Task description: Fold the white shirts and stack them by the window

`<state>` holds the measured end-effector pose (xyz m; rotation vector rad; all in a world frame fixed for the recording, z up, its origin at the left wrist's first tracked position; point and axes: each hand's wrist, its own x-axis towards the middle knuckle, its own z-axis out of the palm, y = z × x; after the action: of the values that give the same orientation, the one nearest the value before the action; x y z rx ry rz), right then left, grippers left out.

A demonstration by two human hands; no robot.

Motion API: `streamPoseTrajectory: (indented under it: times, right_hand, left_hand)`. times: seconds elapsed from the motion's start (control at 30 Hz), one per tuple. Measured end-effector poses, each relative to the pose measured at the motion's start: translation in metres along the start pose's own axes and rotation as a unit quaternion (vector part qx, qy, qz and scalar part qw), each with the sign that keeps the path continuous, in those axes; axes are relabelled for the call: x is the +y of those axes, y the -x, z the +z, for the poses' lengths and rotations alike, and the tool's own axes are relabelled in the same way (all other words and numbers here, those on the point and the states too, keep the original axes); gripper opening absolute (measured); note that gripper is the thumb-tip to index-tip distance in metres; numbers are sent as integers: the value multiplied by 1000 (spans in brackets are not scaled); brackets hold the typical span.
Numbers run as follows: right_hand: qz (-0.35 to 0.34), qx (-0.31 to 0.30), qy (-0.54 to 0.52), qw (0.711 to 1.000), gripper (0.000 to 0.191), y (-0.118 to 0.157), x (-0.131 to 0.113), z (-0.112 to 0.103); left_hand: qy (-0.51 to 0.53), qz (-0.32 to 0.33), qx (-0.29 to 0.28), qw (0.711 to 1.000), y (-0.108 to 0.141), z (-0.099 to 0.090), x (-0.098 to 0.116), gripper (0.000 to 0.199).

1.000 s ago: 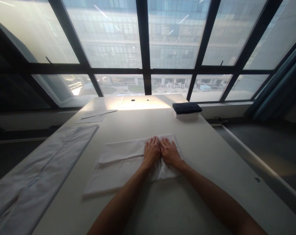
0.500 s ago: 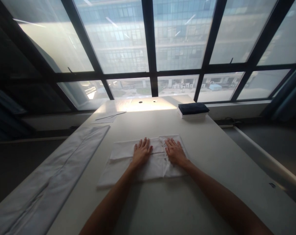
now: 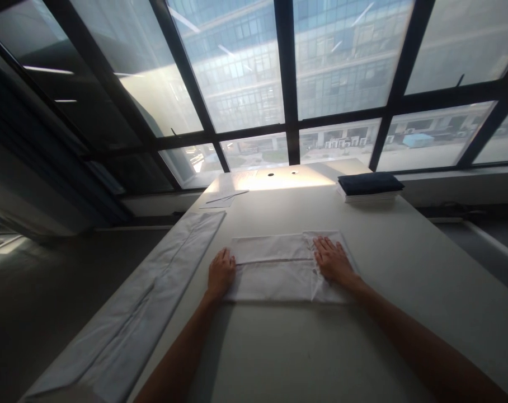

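Observation:
A folded white cloth [image 3: 274, 280] lies on the white table, with a lengthwise seam across its middle and a folded-over section at its right end. My right hand [image 3: 333, 260] rests flat on that section, fingers stretched out. At the cloth's left edge, my left hand [image 3: 221, 272] has its fingers close together and curled over the edge. The left fingertips are partly hidden, as is the lower left corner of the cloth behind that hand.
Along the table's left side lies a long folded white cloth [image 3: 153, 291]. A stack with dark blue fabric [image 3: 369, 183] on top of white pieces stands at the far right. Papers [image 3: 224, 200] lie at the back left. Windows [image 3: 254, 73] rise beyond the table [image 3: 279, 352].
My left hand has moved from the middle of the cloth to its left edge. My right hand stays on the right section. The view has swung left.

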<state>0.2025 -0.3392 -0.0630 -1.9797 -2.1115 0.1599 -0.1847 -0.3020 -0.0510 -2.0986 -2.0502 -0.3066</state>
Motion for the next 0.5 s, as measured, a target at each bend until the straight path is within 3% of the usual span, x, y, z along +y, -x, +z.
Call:
streamPoseTrajectory:
  times: [0.17,0.3,0.5]
  right_hand:
    - [2,1,15,1000,58,0,1,3]
    - [-2,7,19,1000,58,0,2,2]
    - [-9,17,26,999,56,1,3,2]
  left_hand:
    - [63,-64,-2,996,-2,-11,-6,40]
    - [152,-115,-60,980,-4,-19,-14,38]
    - [279,-164,-155,933,-10,-26,-25,34]
